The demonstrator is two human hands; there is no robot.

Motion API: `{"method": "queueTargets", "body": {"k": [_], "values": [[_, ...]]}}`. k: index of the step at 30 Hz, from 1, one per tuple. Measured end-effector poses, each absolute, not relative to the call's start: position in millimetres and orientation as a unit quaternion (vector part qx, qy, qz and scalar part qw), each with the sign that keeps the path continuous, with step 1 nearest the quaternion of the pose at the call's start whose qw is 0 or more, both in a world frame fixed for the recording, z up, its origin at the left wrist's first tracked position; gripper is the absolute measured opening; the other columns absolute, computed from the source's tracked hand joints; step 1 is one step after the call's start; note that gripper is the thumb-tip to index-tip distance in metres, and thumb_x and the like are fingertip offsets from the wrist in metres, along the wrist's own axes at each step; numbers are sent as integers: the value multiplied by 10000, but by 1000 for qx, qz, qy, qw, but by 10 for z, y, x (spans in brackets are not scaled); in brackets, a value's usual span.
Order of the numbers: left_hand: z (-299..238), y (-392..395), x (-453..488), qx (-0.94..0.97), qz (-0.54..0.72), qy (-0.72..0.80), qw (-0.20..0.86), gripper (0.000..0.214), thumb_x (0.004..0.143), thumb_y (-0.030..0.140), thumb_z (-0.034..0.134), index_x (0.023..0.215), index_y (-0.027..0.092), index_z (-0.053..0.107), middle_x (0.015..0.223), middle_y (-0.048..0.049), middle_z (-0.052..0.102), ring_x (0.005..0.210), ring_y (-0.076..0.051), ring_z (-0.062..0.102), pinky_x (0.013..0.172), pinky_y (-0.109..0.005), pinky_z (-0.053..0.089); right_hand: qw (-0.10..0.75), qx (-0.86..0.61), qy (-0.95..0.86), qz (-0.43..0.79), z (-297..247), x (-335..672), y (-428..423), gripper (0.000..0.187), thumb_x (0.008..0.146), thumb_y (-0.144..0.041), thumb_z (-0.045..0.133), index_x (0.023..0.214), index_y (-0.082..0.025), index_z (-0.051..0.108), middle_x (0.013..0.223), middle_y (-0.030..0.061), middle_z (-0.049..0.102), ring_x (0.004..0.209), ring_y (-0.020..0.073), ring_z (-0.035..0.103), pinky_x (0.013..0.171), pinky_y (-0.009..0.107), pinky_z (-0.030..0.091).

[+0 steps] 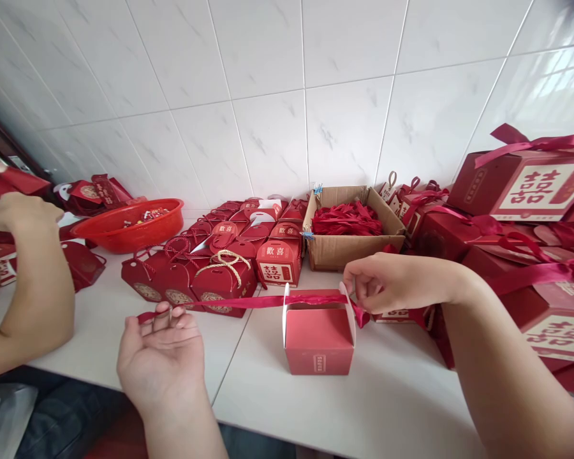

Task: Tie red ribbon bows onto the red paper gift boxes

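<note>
1. The left hand (160,354) lay palm up near the front edge of the white table (387,401), its fingers half curled and hooked over a red ribbon (249,301) close to the ribbon's left end.
2. The right hand (387,284) had thumb and forefinger pinched shut on the same ribbon, just past the right flap of a small red gift box (319,338); its other fingers were loosely bent.
3. The ribbon ran taut between the two hands, passing across the open top of the gift box, level with its two upright white-edged flaps.
4. The gift box stood upright on the table between the hands, nearer the right one.
5. Behind it sat a cardboard box (337,252) full of red ribbons, with rope-handled red boxes (220,277) just to its left.
6. Larger ribbon-tied boxes (526,185) were stacked at the right.
7. At the far left another person's arm (33,274) was raised near a red plastic basin (129,224).
</note>
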State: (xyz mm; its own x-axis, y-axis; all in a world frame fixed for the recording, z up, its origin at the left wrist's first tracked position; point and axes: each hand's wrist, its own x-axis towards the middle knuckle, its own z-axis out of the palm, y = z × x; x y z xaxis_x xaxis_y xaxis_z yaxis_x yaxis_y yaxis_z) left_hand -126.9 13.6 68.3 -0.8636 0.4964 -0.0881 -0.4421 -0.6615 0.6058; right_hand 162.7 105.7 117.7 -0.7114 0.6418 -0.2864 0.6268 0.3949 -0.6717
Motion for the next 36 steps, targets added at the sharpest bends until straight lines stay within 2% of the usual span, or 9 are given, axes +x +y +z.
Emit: {"method": "queueTargets", "body": {"k": [6,10,16,20,24,27,31,34,36], "values": [[677,116,-1307,47,915,315,250,186,835,163,407,650,160,388,697,-6,460,583,-88,491,471,-154,395,-25,-344,-862,371,1161,1606,1084,158,737,-299,644,819,-182,712,733,39,705,652,172,633,590,246,452],[676,96,-1322,50,915,319,241,170,817,174,421,650,162,390,700,-8,459,581,-103,473,469,-178,378,-26,-345,-859,377,1104,1592,1112,162,728,-310,657,809,-191,732,712,28,699,632,165,621,588,244,445],[686,93,-1302,34,907,342,244,118,761,150,449,655,161,396,721,-12,454,623,-125,477,523,-223,399,-18,-368,-847,383,1083,1598,1121,120,693,-281,662,717,-168,697,683,38,685,600,162,602,554,246,428],[687,89,-1301,34,910,337,240,113,729,143,456,645,163,384,711,-4,433,606,-118,460,510,-214,374,-30,-357,-867,347,1095,1609,1123,67,689,-208,600,634,-176,580,659,11,640,595,139,570,550,237,398],[693,87,-1296,26,911,334,240,118,737,132,450,641,162,387,702,-3,433,607,-116,456,513,-213,378,-27,-397,-869,293,1113,1647,1110,137,663,-211,601,633,-191,468,614,-22,525,525,106,457,456,223,292],[695,93,-1294,25,910,335,245,127,752,131,443,640,160,391,706,-3,433,614,-113,458,522,-209,382,-9,-422,-860,287,1166,1688,1084,198,676,-267,629,652,-203,443,604,-37,477,508,98,399,425,221,266],[683,105,-1305,22,910,337,242,121,743,142,446,639,160,389,713,-6,439,611,-115,463,518,-207,375,0,-439,-848,298,1270,1747,1030,180,738,-352,635,704,-209,530,663,-23,592,549,114,467,455,225,327],[679,108,-1308,21,912,335,235,114,730,131,445,636,160,386,707,-7,443,611,-116,469,525,-208,384,5,-448,-838,311,1308,1827,983,313,759,-502,639,685,-200,608,659,-2,623,543,121,496,451,230,340],[682,104,-1301,21,914,333,233,112,722,125,450,634,158,388,701,-6,441,614,-117,473,528,-207,386,68,-458,-837,292,1297,1913,961,390,719,-553,679,599,-188,612,582,-4,587,487,111,470,412,230,317]]}}
